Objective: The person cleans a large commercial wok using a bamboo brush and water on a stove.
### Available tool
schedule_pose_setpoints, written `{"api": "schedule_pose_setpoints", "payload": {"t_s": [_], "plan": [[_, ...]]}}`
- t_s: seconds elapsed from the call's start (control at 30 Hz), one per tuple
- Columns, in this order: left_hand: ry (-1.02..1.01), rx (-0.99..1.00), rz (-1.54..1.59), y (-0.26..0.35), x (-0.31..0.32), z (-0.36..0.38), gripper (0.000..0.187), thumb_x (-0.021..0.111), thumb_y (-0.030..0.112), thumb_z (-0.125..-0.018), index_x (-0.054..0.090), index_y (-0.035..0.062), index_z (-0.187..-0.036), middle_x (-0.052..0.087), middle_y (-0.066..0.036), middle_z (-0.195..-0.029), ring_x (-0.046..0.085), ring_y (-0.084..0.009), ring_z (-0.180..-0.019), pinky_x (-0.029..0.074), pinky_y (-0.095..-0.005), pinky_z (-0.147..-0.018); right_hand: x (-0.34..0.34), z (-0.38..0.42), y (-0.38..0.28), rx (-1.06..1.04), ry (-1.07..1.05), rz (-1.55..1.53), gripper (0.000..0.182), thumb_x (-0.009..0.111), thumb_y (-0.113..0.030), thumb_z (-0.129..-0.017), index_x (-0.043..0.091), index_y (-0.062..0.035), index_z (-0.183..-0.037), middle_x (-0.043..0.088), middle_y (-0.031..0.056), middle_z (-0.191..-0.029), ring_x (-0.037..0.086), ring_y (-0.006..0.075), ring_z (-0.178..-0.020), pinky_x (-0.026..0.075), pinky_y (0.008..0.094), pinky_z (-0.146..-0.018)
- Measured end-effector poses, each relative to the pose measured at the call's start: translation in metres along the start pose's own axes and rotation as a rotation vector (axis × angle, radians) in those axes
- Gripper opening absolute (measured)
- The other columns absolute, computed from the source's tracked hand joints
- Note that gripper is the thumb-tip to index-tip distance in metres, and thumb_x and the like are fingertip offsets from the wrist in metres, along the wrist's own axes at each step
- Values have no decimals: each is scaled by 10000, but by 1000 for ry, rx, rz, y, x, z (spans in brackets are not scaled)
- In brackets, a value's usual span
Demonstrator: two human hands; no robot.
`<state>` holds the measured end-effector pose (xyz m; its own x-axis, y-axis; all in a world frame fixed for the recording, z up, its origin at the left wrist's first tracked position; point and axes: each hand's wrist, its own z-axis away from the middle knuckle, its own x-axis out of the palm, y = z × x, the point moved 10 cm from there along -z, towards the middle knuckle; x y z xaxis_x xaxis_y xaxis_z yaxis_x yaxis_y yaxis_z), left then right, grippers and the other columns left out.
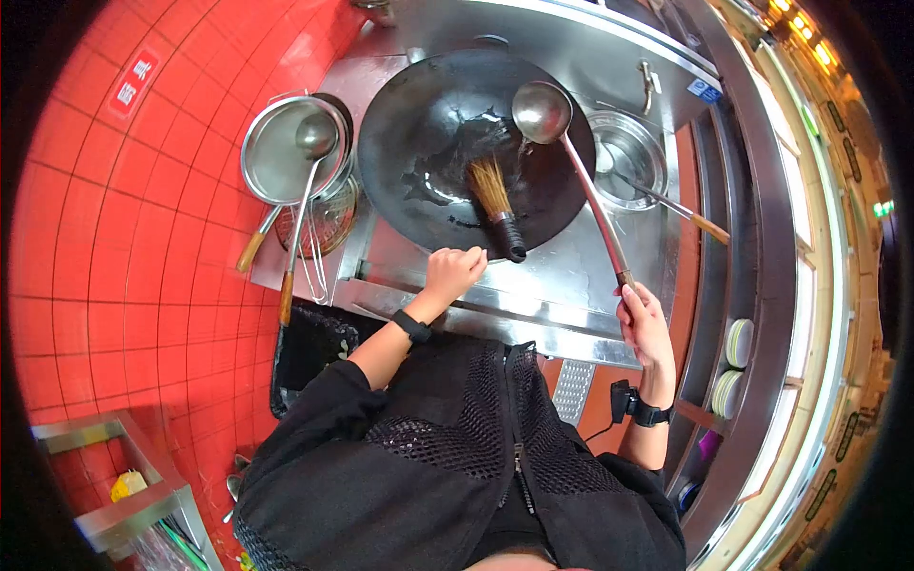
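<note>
A large black wok (pixel 400 143) stands on the steel stove, wet and shiny inside. My left hand (pixel 455 274) is closed at its near rim, around where a loop handle would sit; the fingers hide the grip itself. My right hand (pixel 643 319) holds the wooden end of a long ladle (pixel 592 195). The ladle's round steel bowl hangs above the wok's right side. Inside the wok lies a brush (pixel 490 190) with tan bristles; its black handle points toward me and reaches the near rim, just right of my left hand.
On the left a steel pot (pixel 249 157) carries a second ladle (pixel 315 136), with a wire strainer (pixel 328 214) below. On the right is a steel bowl (pixel 633 143) holding another wooden-handled ladle (pixel 709 228). A tap (pixel 650 84) is behind; stacked plates (pixel 728 392) fill shelves at right.
</note>
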<state>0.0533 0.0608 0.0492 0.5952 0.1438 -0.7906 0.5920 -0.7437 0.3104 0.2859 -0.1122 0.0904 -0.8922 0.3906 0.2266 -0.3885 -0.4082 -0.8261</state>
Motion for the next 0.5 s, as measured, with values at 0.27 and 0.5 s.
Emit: {"api": "schedule_pose_setpoints", "payload": {"t_s": [0.27, 0.5], "plan": [[-36, -12, -17, -2, 6, 2, 310, 626, 223, -826, 481, 117, -573, 503, -74, -457, 542, -267, -425, 422, -397, -427, -60, 26, -3, -36, 98, -510, 251, 434, -335, -997, 491, -91, -1005, 382, -53, -591, 270, 12, -357, 205, 161, -292], [8, 29, -50, 1, 5, 2, 300, 652, 205, -798, 489, 126, -559, 500, -60, -441, 519, -249, -394, 411, -375, -414, -138, -33, 27, 21, 314, -166, 261, 496, -346, -968, 479, -91, -913, 409, -54, -598, 319, 18, -402, 214, 167, -316]]}}
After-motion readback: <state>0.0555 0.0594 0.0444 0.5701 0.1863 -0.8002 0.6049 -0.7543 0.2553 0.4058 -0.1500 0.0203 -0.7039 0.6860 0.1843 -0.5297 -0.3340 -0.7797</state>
